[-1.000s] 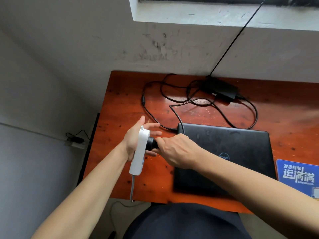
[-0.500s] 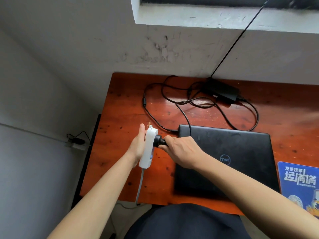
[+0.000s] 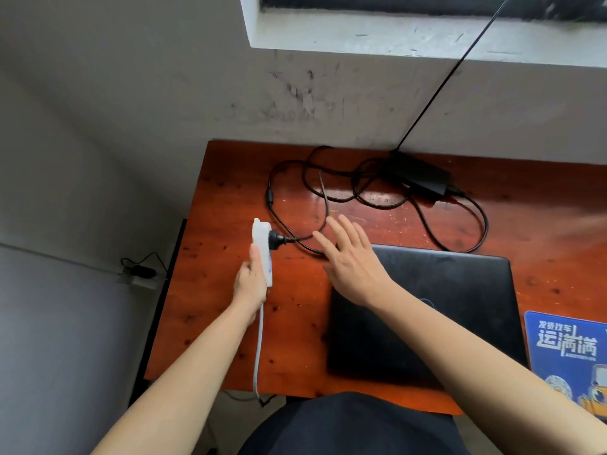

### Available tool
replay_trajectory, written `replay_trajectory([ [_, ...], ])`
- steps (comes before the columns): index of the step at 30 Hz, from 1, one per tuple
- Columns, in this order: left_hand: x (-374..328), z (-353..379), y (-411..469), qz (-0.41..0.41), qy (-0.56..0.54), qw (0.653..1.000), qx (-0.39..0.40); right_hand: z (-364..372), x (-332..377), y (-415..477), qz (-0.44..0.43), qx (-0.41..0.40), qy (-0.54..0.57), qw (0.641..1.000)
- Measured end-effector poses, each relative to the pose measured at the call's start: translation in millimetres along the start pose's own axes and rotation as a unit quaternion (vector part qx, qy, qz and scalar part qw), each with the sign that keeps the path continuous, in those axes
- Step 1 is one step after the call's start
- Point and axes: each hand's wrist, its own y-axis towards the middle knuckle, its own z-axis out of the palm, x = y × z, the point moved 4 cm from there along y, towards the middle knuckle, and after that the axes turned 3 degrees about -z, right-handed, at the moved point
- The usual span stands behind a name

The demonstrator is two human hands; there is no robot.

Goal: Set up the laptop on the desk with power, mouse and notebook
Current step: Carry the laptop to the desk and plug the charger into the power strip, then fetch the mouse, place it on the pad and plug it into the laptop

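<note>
A closed black laptop (image 3: 460,300) lies on the red-brown wooden desk (image 3: 230,205). My left hand (image 3: 251,284) grips a white power strip (image 3: 262,247) held on edge above the desk's left side. A black plug (image 3: 275,240) sits in the strip's socket, its cable (image 3: 423,221) looping back to the black power brick (image 3: 423,178) near the wall. My right hand (image 3: 351,261) hovers flat over the laptop's left corner, fingers spread, holding nothing, just right of the plug.
A blue printed mouse pad (image 3: 568,353) lies at the desk's right edge. The strip's grey cord (image 3: 259,349) hangs off the front edge. A thin black cable (image 3: 450,73) runs up to the window sill. A wall socket with a plug (image 3: 138,274) sits low left.
My right hand has let go of the black plug and opened, drawing back to the right. The plug stays seated in the strip, which my left hand has shifted slightly left.
</note>
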Motion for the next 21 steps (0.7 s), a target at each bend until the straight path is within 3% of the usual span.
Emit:
replay_trajectory([
  [3, -10, -4, 23, -0.018, 0.011, 0.999, -0.031, 23, -20, -13, 0.063, 0.093, 0.038, 0.993],
  [7, -5, -3, 36, -0.002, 0.116, 0.993, -0.024, 56, -32, -35, 0.090, 0.190, 0.025, 0.977],
  [12, 7, 4, 30, 0.058, 0.275, 0.956, -0.084, 75, -34, -40, 0.104, 0.202, 0.013, 0.974],
  [17, 6, 7, 25, 0.038, 0.307, 0.948, -0.078, 71, -31, -38, 0.121, 0.213, 0.017, 0.969],
  [21, -1, -3, 11, 0.093, 0.289, 0.950, -0.071, 58, -31, -40, 0.136, 0.235, 0.046, 0.962],
])
